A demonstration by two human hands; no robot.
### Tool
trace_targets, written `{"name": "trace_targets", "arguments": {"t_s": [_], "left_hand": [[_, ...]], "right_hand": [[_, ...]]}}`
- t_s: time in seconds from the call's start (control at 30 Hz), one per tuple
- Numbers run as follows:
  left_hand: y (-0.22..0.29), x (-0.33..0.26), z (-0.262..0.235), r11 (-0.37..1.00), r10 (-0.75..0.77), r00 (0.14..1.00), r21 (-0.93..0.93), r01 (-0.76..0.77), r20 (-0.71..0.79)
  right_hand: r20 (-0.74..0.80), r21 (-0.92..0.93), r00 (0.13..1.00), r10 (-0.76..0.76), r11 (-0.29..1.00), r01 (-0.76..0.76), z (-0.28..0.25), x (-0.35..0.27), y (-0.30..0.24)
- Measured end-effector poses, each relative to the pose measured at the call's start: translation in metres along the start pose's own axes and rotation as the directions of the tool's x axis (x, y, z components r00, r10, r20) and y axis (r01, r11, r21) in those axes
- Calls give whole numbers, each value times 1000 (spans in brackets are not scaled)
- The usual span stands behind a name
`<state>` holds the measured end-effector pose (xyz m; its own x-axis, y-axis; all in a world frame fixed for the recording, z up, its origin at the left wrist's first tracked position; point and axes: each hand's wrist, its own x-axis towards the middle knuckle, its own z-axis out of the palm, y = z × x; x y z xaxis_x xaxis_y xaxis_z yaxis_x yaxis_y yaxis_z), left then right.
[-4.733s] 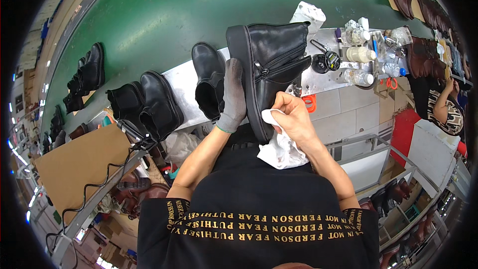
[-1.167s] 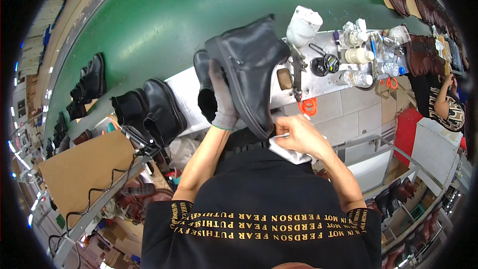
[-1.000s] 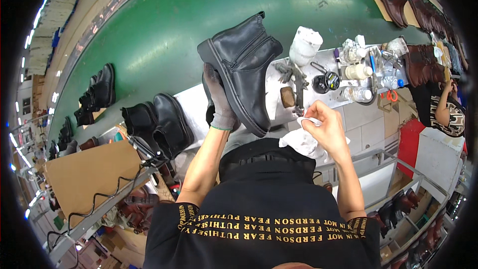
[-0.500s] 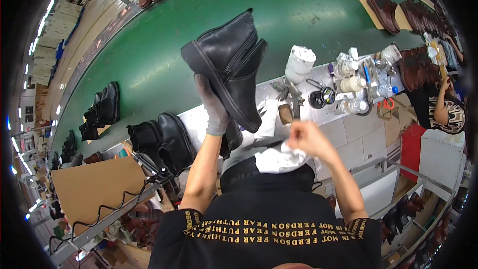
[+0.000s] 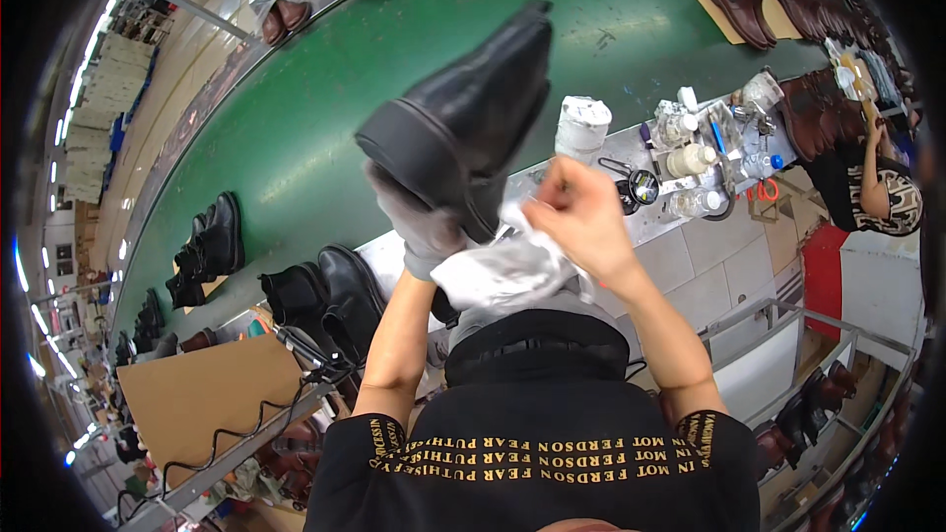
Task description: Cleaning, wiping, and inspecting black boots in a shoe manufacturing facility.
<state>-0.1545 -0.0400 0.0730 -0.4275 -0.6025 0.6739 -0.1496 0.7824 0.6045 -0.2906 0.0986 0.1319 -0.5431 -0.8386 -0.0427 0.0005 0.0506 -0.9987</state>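
The left hand [image 5: 419, 222], in a grey glove, grips a black boot [image 5: 463, 103] from beneath, its fingers partly hidden by the sole. The boot is held raised and tilted before the person, heel to the left, shaft pointing to the upper right, with the green table [image 5: 325, 103] beyond. The bare right hand [image 5: 586, 222] pinches a white cloth [image 5: 503, 274] between thumb and fingers; the cloth hangs in front of the toe, and contact between them cannot be told. At right, bottles [image 5: 690, 160] stand on a metal sheet [image 5: 645, 225]; at left is a pair of black boots [image 5: 347, 300].
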Motion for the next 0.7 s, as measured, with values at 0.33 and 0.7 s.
{"name": "trace_targets", "arguments": {"t_s": [0.33, 0.7], "left_hand": [[-36, -14, 10, 812, -463, 839, -516, 271, -287], [-41, 66, -20, -239, -508, 744, -901, 362, 434]], "right_hand": [[97, 100, 993, 70, 992, -80, 3, -3, -11], [88, -267, 968, 236, 942, -205, -41, -31, 53]]}}
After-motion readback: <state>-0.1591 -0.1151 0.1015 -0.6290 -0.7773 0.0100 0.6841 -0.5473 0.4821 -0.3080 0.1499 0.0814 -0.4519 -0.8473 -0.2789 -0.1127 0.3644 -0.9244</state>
